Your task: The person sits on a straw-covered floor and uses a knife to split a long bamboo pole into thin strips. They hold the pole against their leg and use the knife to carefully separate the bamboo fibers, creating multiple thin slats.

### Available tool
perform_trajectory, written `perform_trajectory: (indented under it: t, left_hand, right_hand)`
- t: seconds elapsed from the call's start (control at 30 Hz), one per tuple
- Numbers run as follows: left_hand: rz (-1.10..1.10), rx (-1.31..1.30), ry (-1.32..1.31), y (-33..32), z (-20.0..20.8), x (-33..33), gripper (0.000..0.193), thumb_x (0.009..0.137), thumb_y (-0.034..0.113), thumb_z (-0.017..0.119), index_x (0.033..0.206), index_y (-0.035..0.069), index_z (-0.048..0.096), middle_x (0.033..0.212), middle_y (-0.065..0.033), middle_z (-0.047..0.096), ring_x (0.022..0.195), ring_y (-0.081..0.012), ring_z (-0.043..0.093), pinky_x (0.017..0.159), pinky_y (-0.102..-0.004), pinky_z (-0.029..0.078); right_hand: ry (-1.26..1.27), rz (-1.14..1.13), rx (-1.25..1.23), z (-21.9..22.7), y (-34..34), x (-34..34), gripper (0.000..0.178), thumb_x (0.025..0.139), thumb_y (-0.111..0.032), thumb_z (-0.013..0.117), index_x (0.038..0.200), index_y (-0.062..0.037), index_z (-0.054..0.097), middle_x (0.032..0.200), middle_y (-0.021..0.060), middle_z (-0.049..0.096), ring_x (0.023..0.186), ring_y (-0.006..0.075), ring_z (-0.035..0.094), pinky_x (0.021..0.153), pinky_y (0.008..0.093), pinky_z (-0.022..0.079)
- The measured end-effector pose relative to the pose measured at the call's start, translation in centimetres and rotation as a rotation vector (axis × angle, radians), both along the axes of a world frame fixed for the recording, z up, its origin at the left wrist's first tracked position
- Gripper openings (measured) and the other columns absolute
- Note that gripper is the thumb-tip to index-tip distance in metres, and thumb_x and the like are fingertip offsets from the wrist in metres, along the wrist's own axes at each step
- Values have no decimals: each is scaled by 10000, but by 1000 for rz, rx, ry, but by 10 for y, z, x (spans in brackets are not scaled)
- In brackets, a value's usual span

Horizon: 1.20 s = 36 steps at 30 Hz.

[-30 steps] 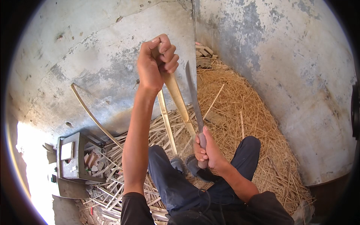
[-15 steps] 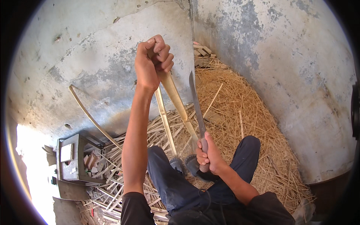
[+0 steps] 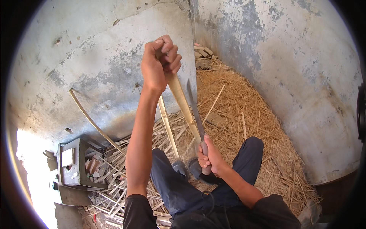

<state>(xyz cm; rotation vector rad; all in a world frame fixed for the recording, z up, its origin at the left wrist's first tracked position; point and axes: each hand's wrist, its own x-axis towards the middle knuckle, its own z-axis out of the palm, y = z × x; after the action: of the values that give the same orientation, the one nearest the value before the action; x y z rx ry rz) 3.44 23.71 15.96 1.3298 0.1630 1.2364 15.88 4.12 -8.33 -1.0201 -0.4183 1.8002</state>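
Note:
My left hand [image 3: 162, 63] is raised high, its fingers curled round the top end of a split bamboo strip [image 3: 181, 100]. The strip slants down to the right, its lower end near my feet. In my right hand [image 3: 212, 157] is the grip of a machete [image 3: 196, 110], a long dark blade pointing up and away. That blade lies close along the right side of the bamboo; whether they touch I cannot tell. Left of the held piece, a second pale bamboo strip [image 3: 167, 122] stands slanted between my left forearm and my feet.
Bamboo shavings [image 3: 244, 103] cover the floor to the right, and split sticks [image 3: 114, 198] lie heaped on the left. An open-fronted wooden box [image 3: 78, 164] sits at the left. A curved bamboo length [image 3: 87, 114] leans on the peeling wall [image 3: 103, 45].
My left hand has shifted slightly right with the bamboo strip. The machete blade has tilted left, bringing it nearer to the strip.

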Motion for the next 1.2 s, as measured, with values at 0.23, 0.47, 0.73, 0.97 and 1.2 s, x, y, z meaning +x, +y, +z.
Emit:
perform_trajectory:
  t: [0.23,0.47,0.73,0.97,1.2]
  left_hand:
    - [-25,11,17,-11,5,16,257,991,298,368,776,166,320,647,42,209,554,-97,191,493,-295,202]
    - [-25,4,15,-12,5,23,267,993,307,368,770,167,321,644,46,224,549,-93,200,490,-290,213]
    - [-198,58,17,-31,23,54,271,986,313,376,766,164,324,636,35,243,543,-99,230,494,-298,231]
    - [-291,84,45,-8,2,85,281,979,341,400,763,166,363,629,44,271,532,-101,255,505,-297,214]
    - [-302,85,52,-16,1,84,289,981,359,427,775,159,390,617,48,257,516,-94,228,496,-297,208]
  right_hand:
    - [-41,-15,152,31,3,-1,574,1070,-641,414,895,-98,470,541,-17,371,365,98,341,381,286,325]
    - [27,-29,83,-7,-2,6,577,1068,-653,424,898,-104,466,549,-28,375,374,79,333,388,267,321]
    - [0,-154,201,7,-17,28,393,1071,-473,554,907,-122,482,548,-38,389,382,67,355,397,249,322]
    - [-35,-330,130,-3,-29,47,201,995,-171,659,883,-124,498,557,-43,397,389,73,366,386,270,312]
    - [-47,-365,141,20,-39,45,215,1007,-157,634,854,-125,488,555,-40,393,394,68,370,383,270,306]
